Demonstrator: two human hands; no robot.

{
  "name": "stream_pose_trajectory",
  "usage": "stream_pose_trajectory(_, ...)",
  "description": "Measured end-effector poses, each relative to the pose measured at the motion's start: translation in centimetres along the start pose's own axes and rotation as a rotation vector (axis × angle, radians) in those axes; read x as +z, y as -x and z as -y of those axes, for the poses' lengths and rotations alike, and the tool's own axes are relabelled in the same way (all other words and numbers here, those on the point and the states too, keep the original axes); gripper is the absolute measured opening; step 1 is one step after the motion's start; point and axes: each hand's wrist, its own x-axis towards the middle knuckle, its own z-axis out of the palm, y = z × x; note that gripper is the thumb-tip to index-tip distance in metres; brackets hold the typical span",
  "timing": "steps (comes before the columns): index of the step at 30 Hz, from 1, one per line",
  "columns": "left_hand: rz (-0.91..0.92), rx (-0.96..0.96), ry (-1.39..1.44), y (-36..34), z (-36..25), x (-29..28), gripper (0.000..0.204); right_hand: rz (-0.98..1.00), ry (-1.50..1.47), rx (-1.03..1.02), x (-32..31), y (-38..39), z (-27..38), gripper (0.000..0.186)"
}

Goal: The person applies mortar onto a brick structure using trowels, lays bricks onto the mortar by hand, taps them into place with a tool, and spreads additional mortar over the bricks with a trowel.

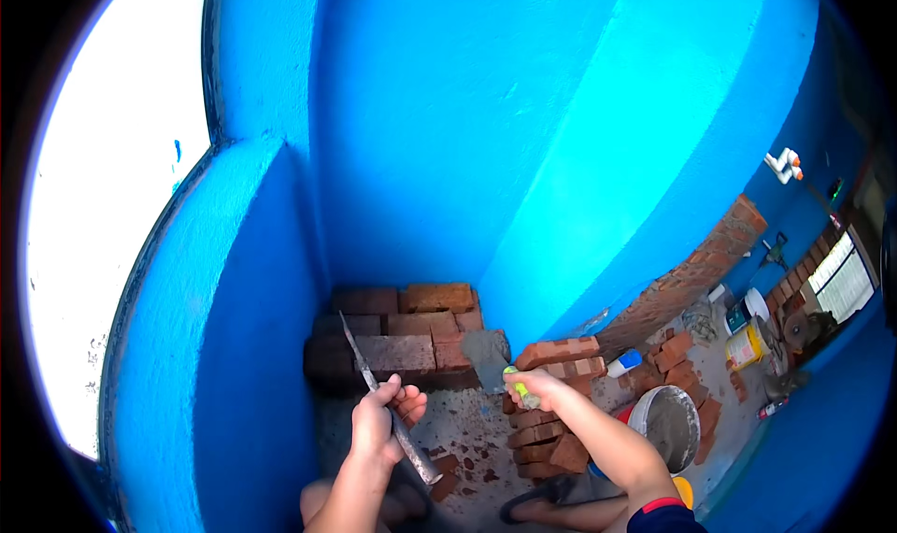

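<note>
My left hand [376,419], closed, holds a long, tapered metal tool [363,355] slanting up over stacked bricks [397,349] at the foot of a blue wall. My right hand [542,388] grips the yellow-green handle of a trowel [484,357]; its mortar-grey blade is at the right end of that stack. Whether the blade touches the bricks, I cannot tell. Loose bricks [537,434] are piled below my right hand.
A bucket of grey mortar [677,426] stands right of my right arm. Further right are a yellow container [746,346], a dark-labelled bucket [743,313], more bricks and a partly bricked wall [673,295]. A blue ledge [177,271] borders a bright opening on the left.
</note>
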Motion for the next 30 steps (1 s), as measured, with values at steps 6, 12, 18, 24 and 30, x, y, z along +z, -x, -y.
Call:
stream_pose_trajectory(6, 0.018, -0.021, -0.016, 0.1, -0.8, 0.8, 0.017, -0.121, 0.461, -0.137, 4.8, -0.5, -0.1, 0.027)
stream_pose_trajectory(12, -0.002, -0.019, -0.018, 0.8, -1.0, 0.9, 0.019, -0.520, 1.644, -0.376, 7.2, 1.6, 0.3, 0.036)
stream_pose_trajectory(18, 0.030, -0.033, 0.046, -0.1, -0.7, 1.5, 0.024, -0.765, 1.500, -0.325, 1.7, 20.5, 0.7, 0.043)
stream_pose_trajectory(24, -0.007, 0.022, -0.043, 1.1, -1.4, 0.6, 0.028, -1.199, 1.264, -0.030, -12.8, 32.4, -8.8, 0.041)
stream_pose_trajectory(30, 0.027, 0.077, -0.112, -1.3, 0.8, 1.2, 0.027, -1.171, 1.294, 0.536, -32.2, 27.1, -17.6, 0.031)
